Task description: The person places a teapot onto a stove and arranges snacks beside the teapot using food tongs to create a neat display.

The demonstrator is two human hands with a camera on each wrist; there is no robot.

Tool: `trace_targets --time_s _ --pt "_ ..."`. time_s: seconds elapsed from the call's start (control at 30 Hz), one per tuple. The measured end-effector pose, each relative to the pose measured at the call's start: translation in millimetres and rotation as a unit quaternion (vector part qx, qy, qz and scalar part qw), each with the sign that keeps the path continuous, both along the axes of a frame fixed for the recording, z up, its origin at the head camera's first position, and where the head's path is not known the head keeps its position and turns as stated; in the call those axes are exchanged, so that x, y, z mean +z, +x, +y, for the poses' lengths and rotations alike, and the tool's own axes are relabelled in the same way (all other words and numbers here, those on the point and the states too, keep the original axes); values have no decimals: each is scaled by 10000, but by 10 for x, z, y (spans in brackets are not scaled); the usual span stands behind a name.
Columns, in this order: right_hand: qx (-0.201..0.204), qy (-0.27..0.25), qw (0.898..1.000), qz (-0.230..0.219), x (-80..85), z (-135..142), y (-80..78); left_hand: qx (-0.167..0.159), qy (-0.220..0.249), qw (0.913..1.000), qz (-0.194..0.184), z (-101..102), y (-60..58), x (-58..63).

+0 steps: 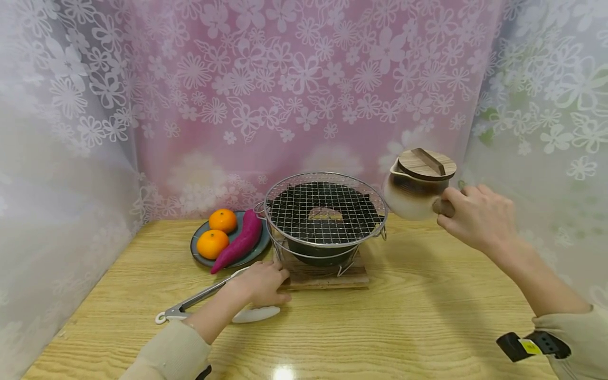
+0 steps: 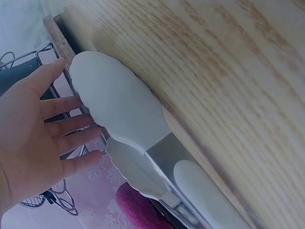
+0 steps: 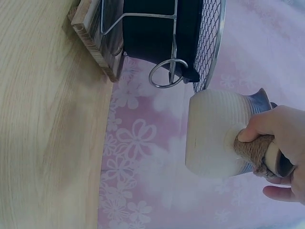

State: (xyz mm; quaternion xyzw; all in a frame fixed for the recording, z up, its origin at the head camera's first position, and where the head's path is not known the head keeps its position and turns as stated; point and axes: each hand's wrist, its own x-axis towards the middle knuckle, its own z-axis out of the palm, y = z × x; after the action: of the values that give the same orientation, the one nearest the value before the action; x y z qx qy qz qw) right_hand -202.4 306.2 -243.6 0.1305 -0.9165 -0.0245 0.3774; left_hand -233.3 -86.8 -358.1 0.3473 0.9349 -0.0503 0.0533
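My right hand point(image 1: 482, 216) grips the twine-wrapped handle point(image 3: 255, 150) of a cream and brown side-handled teapot point(image 1: 410, 198). Held up off the table, the pot is to the right of a round wire grill net point(image 1: 328, 211), its wooden lid point(image 1: 425, 164) on. My left hand point(image 1: 261, 282) is over a pair of tongs point(image 1: 199, 298) with white tips, just in front of the stove. In the left wrist view its fingers are extended and spread beside the scalloped tong heads point(image 2: 114, 100), gripping nothing.
The net tops a black charcoal stove point(image 1: 323, 256) in a wire stand, set on a wooden board point(image 1: 328, 279). To its left a blue-grey plate point(image 1: 196, 245) bears two mandarins point(image 1: 212, 244) and a purple sweet potato point(image 1: 242, 243). Floral curtains point(image 1: 304, 95) hang behind the wooden table point(image 1: 404, 327).
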Motion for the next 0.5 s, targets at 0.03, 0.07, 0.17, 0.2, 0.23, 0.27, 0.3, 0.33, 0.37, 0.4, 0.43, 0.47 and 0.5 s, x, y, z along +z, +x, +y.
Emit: trace_targets --time_s 0.03,0.07,0.17,0.2,0.23,0.27,0.3,0.33,0.37,0.4,0.43,0.47,0.5 --pt "5 9 10000 5 8 -7 -1 9 13 10000 -10 -1 0 -1" --pt "6 14 10000 5 14 -12 -2 17 18 10000 -16 -2 2 -1" --pt "-14 16 10000 -37 36 -22 -1 10 24 10000 -1 -6 2 -6" --pt "-21 14 10000 -51 42 -25 -2 3 25 10000 7 -6 3 -6" --pt "-18 13 10000 -48 49 -25 -4 1 25 10000 12 -6 5 -5" --pt "-18 12 10000 -46 55 -26 -6 -2 20 10000 22 -6 5 -4" --pt "-22 16 10000 -49 63 -27 -8 -8 19 10000 30 -6 5 -5" --pt "-22 17 10000 -44 71 -29 -11 -9 25 10000 29 -5 6 -5" --pt "-15 20 10000 -35 79 -30 -15 -4 25 10000 28 -5 7 -5" --pt "-4 26 10000 -14 88 -33 -18 -3 25 10000 24 -4 8 -3" --pt "3 34 10000 -3 96 -37 -22 -3 29 10000 25 -4 10 -3" --pt "-1 36 10000 -12 106 -42 -23 -7 35 10000 29 -4 11 -2" --pt "2 42 10000 -14 115 -46 -25 -6 47 10000 28 -5 11 -3"
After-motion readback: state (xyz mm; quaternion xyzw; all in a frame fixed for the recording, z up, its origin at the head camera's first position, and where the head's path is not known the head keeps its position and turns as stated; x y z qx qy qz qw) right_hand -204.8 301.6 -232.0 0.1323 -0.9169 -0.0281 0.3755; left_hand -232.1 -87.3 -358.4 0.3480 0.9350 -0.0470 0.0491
